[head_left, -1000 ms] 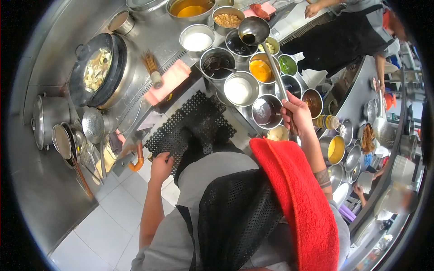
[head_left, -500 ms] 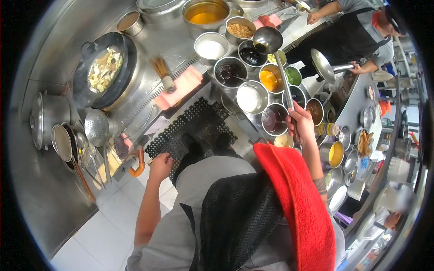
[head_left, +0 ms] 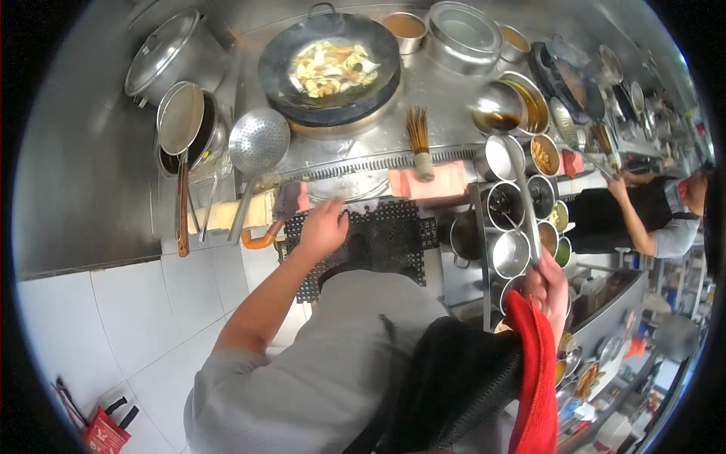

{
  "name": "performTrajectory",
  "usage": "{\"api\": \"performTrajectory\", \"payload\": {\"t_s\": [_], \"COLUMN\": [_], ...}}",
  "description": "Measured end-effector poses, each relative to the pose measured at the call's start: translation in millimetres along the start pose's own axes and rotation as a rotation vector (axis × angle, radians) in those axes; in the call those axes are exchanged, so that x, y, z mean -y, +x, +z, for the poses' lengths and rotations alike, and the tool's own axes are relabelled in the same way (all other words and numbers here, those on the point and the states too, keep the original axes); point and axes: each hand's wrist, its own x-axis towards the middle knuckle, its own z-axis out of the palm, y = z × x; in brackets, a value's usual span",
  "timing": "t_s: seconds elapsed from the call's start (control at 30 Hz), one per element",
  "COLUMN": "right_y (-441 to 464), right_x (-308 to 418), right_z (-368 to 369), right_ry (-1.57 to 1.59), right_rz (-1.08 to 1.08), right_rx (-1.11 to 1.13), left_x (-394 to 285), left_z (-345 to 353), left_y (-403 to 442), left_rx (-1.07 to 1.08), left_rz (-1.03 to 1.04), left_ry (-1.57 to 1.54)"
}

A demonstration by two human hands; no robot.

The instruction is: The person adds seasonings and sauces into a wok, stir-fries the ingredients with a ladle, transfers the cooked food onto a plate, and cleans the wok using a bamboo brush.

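Observation:
In my right hand [head_left: 548,291] is the long handle of a ladle [head_left: 523,178]. Its shiny bowl overlaps the near-left side of a pot of amber liquid [head_left: 535,106]; whether it touches the pot or holds liquid I cannot tell. My left hand [head_left: 325,231] is at the stove's front edge with thumb and fingers apart, beside a dark folded cloth [head_left: 287,200] and holding nothing I can see. A black wok [head_left: 276,72] with chopped pale food [head_left: 333,68] sits on the burner. A bamboo brush [head_left: 418,140] lies near a pink cloth [head_left: 446,180].
Several sauce and seasoning containers [head_left: 508,253] stand at my right. A perforated skimmer [head_left: 259,141] and a mesh strainer [head_left: 180,117] lie to the left, below a lidded pot [head_left: 170,57]. A co-worker [head_left: 643,216] stands at the far right. Black matting [head_left: 382,234] covers the floor ahead.
My view has turned left toward the stove. The ladle's bowl has moved from above the sauce containers to the amber liquid's pot. My left hand has reached forward to the stove edge.

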Motion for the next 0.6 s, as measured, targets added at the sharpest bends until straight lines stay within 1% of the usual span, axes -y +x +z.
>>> {"api": "performTrajectory", "payload": {"t_s": [0.03,0.07,0.1,0.13,0.17,0.2,0.23,0.27,0.3,0.33,0.37,0.43,0.47,0.5,0.53,0.57,0.6], "right_y": [26,51,71,101,128,161,202,238,271,299,326,392,376,357,367,345,340], "right_x": [1,9,17,19,23,20,17,15,11,2,-10,-46,-46,-42,-49,-33,-13], "right_z": [9,39,87,112,139,162,175,192,211,231,249,264,287,312,308,309,302], "right_ry": [-0.141,-0.217,-0.281,-0.418,-0.492,-0.557,-0.779,-1.069,-1.354,-1.482,-1.605,-1.604,-1.519,-1.397,-1.132,-0.981,-0.906], "right_rz": [-0.031,-0.002,0.009,-0.009,-0.007,-0.063,-0.151,-0.283,-0.420,-0.545,-0.669,-1.095,-0.745,-0.410,-0.334,-0.150,0.010], "right_rx": [0.098,0.100,0.041,0.063,0.083,0.075,0.144,0.128,0.107,0.063,0.013,0.065,0.145,0.207,0.295,0.318,0.266], "left_x": [-6,-13,-12,-10,-4,2,5,0,-10,-18,-21,-29,-35,-31,-22,-12,-2], "left_z": [-14,-29,-36,-43,-46,-47,-47,-55,-68,-75,-73,-79,-79,-75,-72,-71,-74], "left_y": [21,44,67,90,114,136,147,149,151,151,145,129,121,115,111,103,95], "left_rx": [-0.085,-0.168,-0.256,-0.345,-0.358,-0.415,-0.467,-0.471,-0.358,-0.242,-0.297,-0.245,-0.195,-0.214,-0.211,-0.192,-0.156], "left_rz": [0.046,0.091,0.120,0.148,0.137,0.150,0.164,0.160,0.140,0.123,0.188,0.195,0.198,0.200,0.179,0.169,0.113], "left_ry": [0.058,0.118,0.170,0.226,0.224,0.297,0.372,0.374,0.278,0.181,0.087,0.068,0.045,0.013,0.002,-0.013,0.009]}}
